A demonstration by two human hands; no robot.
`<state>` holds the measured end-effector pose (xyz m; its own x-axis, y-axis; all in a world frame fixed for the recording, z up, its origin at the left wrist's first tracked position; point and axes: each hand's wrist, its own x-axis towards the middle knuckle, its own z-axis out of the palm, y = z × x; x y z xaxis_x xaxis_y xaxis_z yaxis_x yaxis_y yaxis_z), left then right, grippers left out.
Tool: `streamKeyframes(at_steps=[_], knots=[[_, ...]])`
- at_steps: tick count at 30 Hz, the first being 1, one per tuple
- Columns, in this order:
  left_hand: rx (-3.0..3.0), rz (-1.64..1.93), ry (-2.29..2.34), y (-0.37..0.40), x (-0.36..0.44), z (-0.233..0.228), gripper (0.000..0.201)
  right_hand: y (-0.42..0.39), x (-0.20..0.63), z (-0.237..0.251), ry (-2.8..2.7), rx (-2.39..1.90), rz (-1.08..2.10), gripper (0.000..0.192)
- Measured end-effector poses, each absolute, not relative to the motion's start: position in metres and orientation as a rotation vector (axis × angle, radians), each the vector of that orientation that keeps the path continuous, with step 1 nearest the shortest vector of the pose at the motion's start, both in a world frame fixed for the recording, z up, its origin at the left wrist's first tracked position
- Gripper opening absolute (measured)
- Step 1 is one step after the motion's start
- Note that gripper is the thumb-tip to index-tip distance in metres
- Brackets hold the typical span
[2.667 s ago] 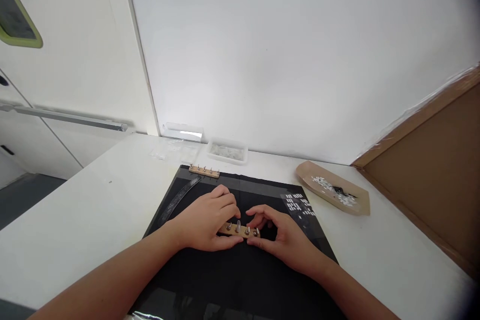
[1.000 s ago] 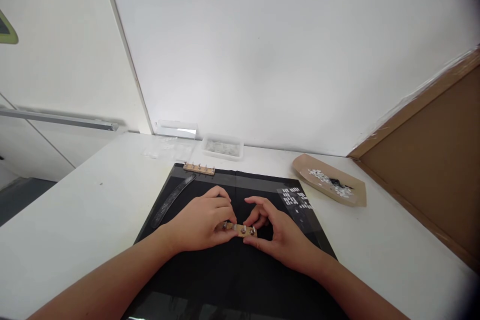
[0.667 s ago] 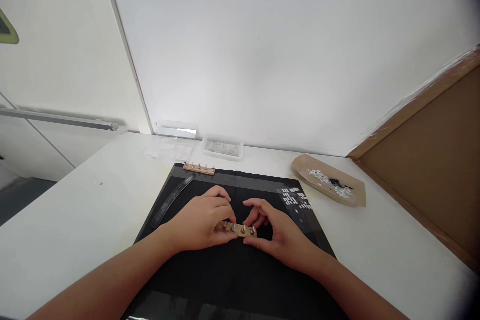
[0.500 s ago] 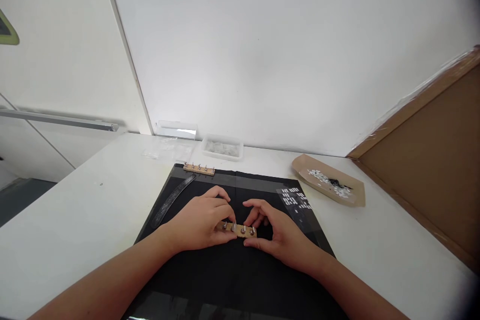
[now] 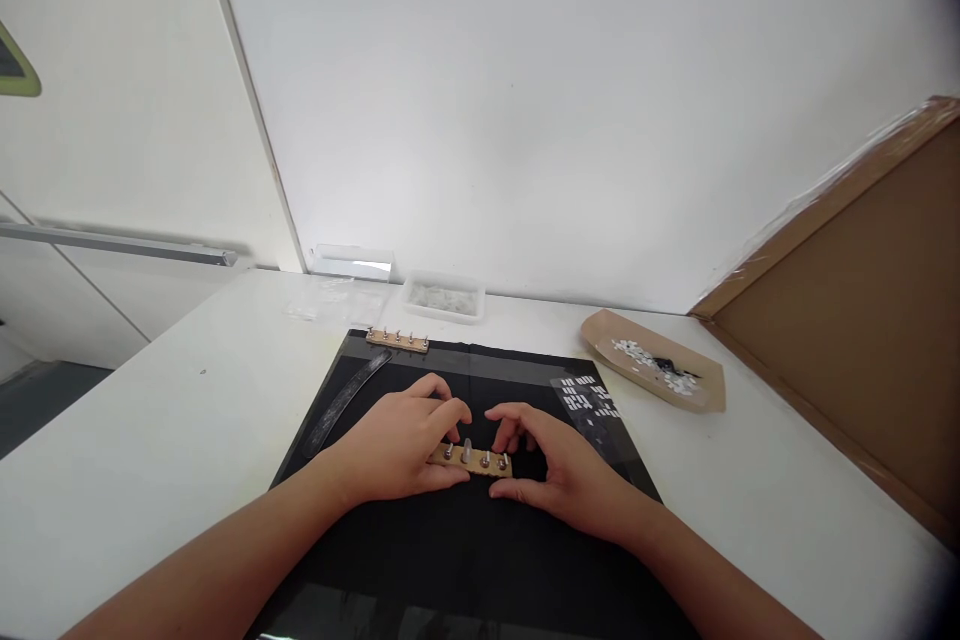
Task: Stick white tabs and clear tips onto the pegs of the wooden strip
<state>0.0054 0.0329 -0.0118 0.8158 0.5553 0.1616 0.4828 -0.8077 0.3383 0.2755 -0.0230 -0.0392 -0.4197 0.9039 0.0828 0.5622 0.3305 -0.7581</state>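
Note:
A short wooden strip [image 5: 475, 461] with a row of metal pegs lies on the black mat between my hands. One peg carries a clear, frosted nail tip [image 5: 467, 451], standing upright. My left hand [image 5: 409, 435] grips the strip's left end, thumb along the near edge, fingers at the far side and index finger raised above the pegs. That end is partly hidden by the hand. My right hand [image 5: 551, 460] curves around the right end with thumb and fingers apart, holding nothing.
A second pegged strip [image 5: 397, 340] and a curved nail file [image 5: 349, 400] lie on the mat [image 5: 465, 560]. White pieces on a clear sheet [image 5: 589, 400] are at right. Behind stands a plastic box [image 5: 444, 298]; a cardboard tray [image 5: 705, 390] holds white bits and something black.
My left index finger has lifted off the nail tip, which now stands uncovered on its peg. The right hand has barely moved, and the camera view has shifted slightly.

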Motion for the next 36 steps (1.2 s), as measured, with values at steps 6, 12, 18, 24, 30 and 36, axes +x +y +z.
streamKeyframes(at_steps=[6,12,18,24,30,36], knots=[[2.763,0.335,0.784,0.0328,0.0049,-0.011,0.043,-0.0226,0.2821,-0.0388,-2.16,-1.311,0.811,0.074],[2.787,0.344,0.762,0.0323,0.0033,-0.0142,0.041,-0.0234,0.2802,-0.0337,-2.26,-1.24,0.709,0.052],[2.774,0.328,0.785,0.0315,0.004,-0.012,0.043,-0.0237,0.2803,-0.0334,-2.323,-1.132,0.595,0.027],[2.759,0.307,0.796,0.0307,0.0053,-0.0094,0.042,-0.022,0.2802,-0.0346,-2.322,-1.089,0.612,0.02],[2.755,0.322,0.797,0.0306,0.0055,-0.0091,0.042,-0.0234,0.2796,-0.031,-2.314,-1.188,0.653,0.034],[2.748,0.317,0.794,0.0301,0.0055,-0.0073,0.04,-0.0234,0.2802,-0.03,-2.308,-1.193,0.626,0.019]])
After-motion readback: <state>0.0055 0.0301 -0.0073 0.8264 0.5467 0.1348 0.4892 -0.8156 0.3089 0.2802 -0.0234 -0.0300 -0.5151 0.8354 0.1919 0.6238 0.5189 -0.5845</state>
